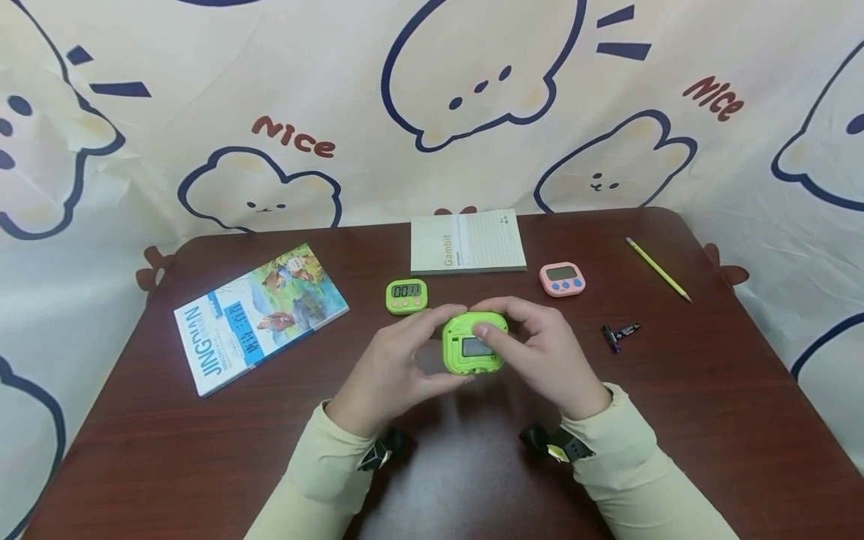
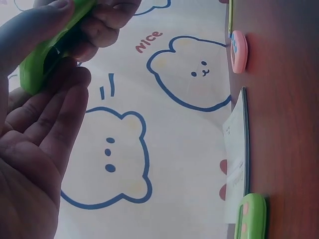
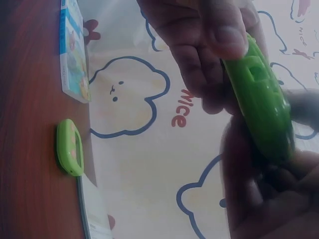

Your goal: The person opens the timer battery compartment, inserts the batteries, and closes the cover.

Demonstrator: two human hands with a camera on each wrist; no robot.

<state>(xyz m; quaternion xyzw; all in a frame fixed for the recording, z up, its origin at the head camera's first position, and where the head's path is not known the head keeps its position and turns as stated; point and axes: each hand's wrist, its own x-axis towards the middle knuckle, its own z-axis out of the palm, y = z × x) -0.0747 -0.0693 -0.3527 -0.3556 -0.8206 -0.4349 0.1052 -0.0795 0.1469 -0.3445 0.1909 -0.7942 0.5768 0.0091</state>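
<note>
A rounded bright green timer is held up between both hands over the middle of the table, a grey rectangular panel on its upward side. The left hand grips its left part, fingers at the top edge and thumb along the bottom. On the right, the right hand holds it with the thumb pressed on its upper face and fingers behind. The right wrist view shows a slot in the edge of the timer. Just beyond the left hand, a second green timer lies with its display lit.
A pale notebook lies at the table's back edge. Right of it are a pink timer, a yellow-green pencil and a small black T-shaped object. A colourful book lies at the left of the brown table.
</note>
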